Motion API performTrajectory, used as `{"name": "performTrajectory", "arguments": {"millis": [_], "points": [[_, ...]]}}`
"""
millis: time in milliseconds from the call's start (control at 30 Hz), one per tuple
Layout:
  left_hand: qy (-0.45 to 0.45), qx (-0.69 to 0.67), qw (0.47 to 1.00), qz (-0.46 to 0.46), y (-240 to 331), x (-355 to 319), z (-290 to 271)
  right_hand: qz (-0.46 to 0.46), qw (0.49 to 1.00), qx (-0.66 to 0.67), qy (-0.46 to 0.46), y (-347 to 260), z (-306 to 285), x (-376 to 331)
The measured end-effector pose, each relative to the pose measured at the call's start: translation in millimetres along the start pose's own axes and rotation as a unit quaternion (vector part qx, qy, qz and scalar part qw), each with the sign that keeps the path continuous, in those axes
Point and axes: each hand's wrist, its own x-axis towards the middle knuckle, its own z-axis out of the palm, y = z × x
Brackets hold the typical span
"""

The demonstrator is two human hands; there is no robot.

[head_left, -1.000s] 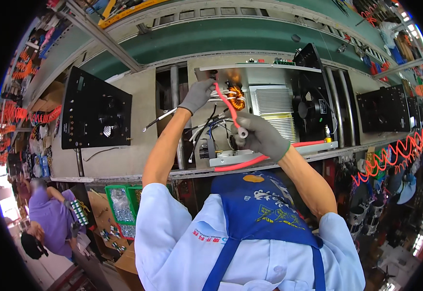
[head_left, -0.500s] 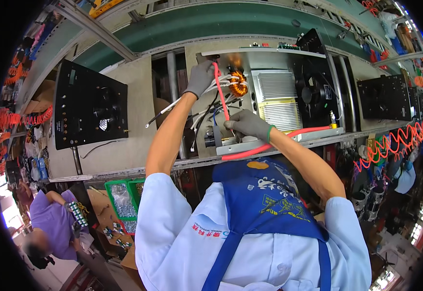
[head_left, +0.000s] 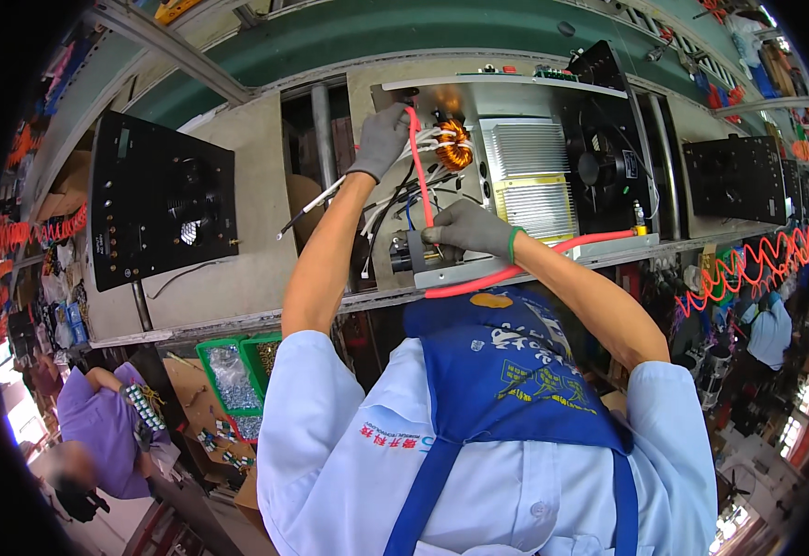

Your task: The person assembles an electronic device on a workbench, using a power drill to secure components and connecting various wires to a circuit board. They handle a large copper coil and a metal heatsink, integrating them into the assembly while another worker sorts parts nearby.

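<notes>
while the left hand [head_left: 383,141] pinches the far end of the red tube [head_left: 421,174], the right hand [head_left: 469,230] curls tightly around its near end; the tube crosses the left part of the open metal chassis [head_left: 527,96], left of the copper coil [head_left: 456,154].

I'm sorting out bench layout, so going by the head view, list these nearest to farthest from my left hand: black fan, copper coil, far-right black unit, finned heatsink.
1. Copper coil, just right of your left hand.
2. Finned heatsink, right of the coil.
3. Black fan, beyond the heatsink.
4. Far-right black unit, farther along the bench.
</notes>
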Motion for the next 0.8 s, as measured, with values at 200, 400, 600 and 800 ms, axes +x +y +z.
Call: {"name": "performTrajectory", "arguments": {"millis": [200, 400, 600, 800], "points": [[-0.011, 0.041, 0.999, -0.020, 0, -1, 0, -0.015, 0.999, -0.029, 0.033, -6, 7, 2], [0.025, -0.030, 0.999, -0.022, -1, -3, 1, -0.037, 0.995, -0.072, 0.062, -17, 16, 1], [-0.004, 0.006, 0.999, -0.042, 4, -7, 0, -0.056, 0.998, -0.033, 0.012, -26, 7, -6], [0.009, 0.054, 0.994, 0.094, 23, -10, -7, -0.049, 0.997, -0.064, 0.016, -30, 5, -10]]}}
